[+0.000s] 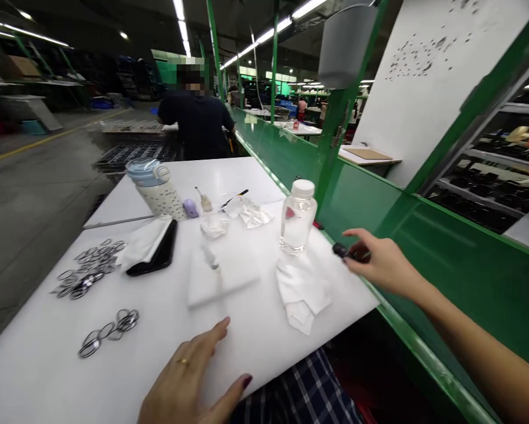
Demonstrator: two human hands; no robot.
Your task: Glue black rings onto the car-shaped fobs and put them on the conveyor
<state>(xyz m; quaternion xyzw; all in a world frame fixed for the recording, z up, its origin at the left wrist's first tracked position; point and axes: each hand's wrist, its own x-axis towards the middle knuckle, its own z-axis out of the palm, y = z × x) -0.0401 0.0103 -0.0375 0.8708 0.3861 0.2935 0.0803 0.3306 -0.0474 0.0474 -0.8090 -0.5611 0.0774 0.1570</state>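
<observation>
Clock positions counted from the middle of the view: toward four, a right hand [382,259], thumb and fingertips pinching a small black object [341,251] at the right edge of a white table [61,377], beside a green partition [445,241]; finer shape of the object hard to tell. At seven, a left hand [189,371] wearing a ring, fingers loosely spread near the front edge; impossible to tell whether touching the surface. Just beyond those fingers, also toward seven, a white pad [238,280] with a blurred slender item [212,262] on top. Close to centre, slightly toward three, a clear bottle [297,221], upright, white-capped; at five, just in front of it, a creased white cloth [302,288]. Toward nine, grouped together, crumpled tissue [252,213], a small pointed bottle [206,203] and a purple item [190,208]; past these, a speckled tumbler [161,197], upright, blue-lidded. Between eight and nine, a flat black case [162,259] partly under a white wipe [145,241], then a loose pile of dark loops [82,287]; at eight, a smaller cluster [125,320]. Toward eleven, beyond the table, a co-worker [200,121] in a dark top. At one, high up, a grey bucket [346,47].
</observation>
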